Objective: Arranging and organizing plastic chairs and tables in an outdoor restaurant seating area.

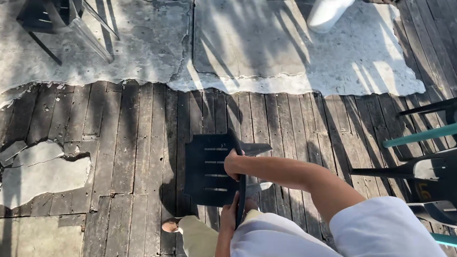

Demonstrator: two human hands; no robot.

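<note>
1. I see a black plastic chair held up off the wooden deck, just below the middle of my view. Its slatted panel faces 9 o'clock and its long axis runs roughly 12 to 6 o'clock, the top edge leaning slightly toward 12.
2. My right hand sits on the chair's right edge, fingers curled shut around the rim, the forearm reaching in from 4 o'clock.
3. My left hand grips the same edge lower down, at 6 o'clock from the right hand, fingers wrapped closed on it.
4. A sandalled foot stands on the deck just beside the chair's lower corner, at 7 o'clock.
5. Open boards stretch from the chair toward 9 and 12 o'clock, up to the broken concrete slabs.
6. At 3 o'clock more dark chairs crowd the right edge, well apart from the held chair.
7. A white bucket stands on the concrete at 1 o'clock, far off; another dark chair sits at 11 o'clock.
</note>
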